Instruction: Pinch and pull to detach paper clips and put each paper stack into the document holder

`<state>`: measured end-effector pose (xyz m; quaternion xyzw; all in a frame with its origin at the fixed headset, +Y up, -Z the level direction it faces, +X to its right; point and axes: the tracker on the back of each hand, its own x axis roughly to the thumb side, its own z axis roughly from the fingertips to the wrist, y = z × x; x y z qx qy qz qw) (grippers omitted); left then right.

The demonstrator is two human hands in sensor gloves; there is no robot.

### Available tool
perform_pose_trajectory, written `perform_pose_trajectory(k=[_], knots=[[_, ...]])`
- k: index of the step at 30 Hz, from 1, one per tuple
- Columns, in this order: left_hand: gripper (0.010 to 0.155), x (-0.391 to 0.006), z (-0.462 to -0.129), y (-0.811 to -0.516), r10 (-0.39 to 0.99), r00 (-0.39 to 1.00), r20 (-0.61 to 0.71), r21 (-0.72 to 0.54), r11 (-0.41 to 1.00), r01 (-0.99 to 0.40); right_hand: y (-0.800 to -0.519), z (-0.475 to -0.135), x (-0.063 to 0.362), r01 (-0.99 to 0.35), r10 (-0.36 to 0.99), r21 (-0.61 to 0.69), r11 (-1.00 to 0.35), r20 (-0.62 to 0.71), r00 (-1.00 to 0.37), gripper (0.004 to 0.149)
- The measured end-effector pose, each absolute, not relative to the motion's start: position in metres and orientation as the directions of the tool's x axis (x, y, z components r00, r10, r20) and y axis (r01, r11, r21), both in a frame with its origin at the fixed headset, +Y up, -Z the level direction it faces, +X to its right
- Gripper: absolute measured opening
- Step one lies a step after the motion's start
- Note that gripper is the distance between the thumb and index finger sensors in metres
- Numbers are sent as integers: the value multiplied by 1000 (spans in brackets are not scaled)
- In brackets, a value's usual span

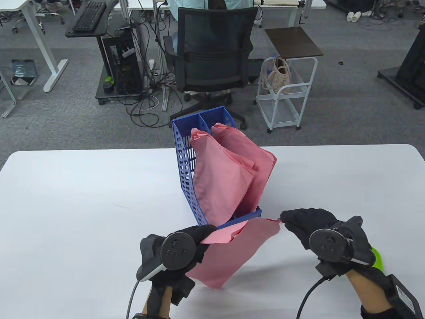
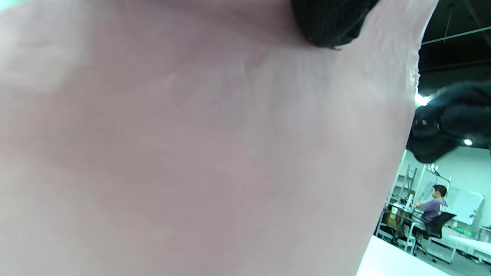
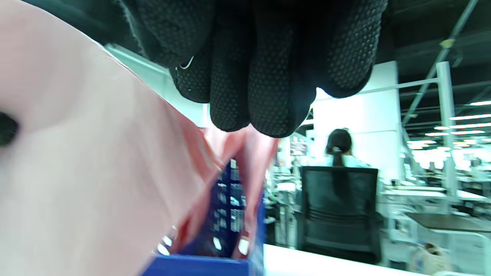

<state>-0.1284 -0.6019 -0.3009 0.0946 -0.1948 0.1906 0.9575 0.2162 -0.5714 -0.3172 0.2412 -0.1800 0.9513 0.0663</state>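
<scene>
on the worktop (image 1: pixel 83 206): white surface; blue document holder (image 1: pixel 186 172) stands near the middle, its open front toward the person.
document holder contents: two pink paper stacks (image 1: pixel 225 172) stand slumped in it, leaning right, their tops above the rim.
held stack: a third pink paper stack (image 1: pixel 232 252) hangs between both hands, just in front of the holder, its lower corner close to the worktop.
left hand (image 1: pixel 176 249): fingers curled around the stack's left upper edge, gripping it; in the left wrist view the pink sheet fills nearly the whole frame.
right hand (image 1: pixel 318 232): fingertips pinched together at the stack's right upper corner; in the right wrist view the gloved fingers (image 3: pixel 268 76) are bunched tight, with a thin metal glint between them, too small to name.
green object (image 1: pixel 378 257): bright, partly hidden behind the right hand, on the worktop.
beyond the worktop: black office chair (image 1: pixel 212 59), white cart (image 1: pixel 285 89) with a dark top, a seated person behind the chair.
</scene>
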Motion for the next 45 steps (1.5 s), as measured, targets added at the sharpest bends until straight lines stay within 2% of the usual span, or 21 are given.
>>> perform_pose_trajectory(k=[3,9,12,17,20,23,29,34,40,45], knots=[[41,-131,-299,-600,322,860,397,144,903,-405,-578,-320,243,-171,37,-319,-932,386,-922,36],[41,-140,-297,-596,359,853,378,195,870,-452,-606,-327,306,-134,94,-233,-963,175,-980,36],[41,-143,-297,-595,369,851,375,208,861,-465,-628,-333,335,-94,86,-163,-982,51,-995,36],[41,-144,-297,-595,372,852,369,214,857,-468,-670,-343,369,-36,30,41,-999,-126,-992,36],[41,-145,-297,-595,381,848,368,214,853,-476,-687,-346,380,-60,29,162,-985,-190,-981,37],[41,-145,-297,-594,380,850,364,212,856,-472,-693,-346,385,-88,43,208,-974,-212,-976,38],[41,-145,-297,-594,377,852,364,208,859,-469,-687,-347,380,-55,18,188,-981,-193,-981,40],[41,-146,-297,-594,396,837,376,198,849,-490,-669,-347,357,-23,16,86,-996,-77,-997,41],[41,-149,-298,-596,487,759,432,145,793,-591,-641,-348,303,-161,158,-4,-987,182,-971,56],[41,-151,-300,-597,554,690,466,92,745,-660,-626,-351,251,-335,335,81,-939,438,-834,76]])
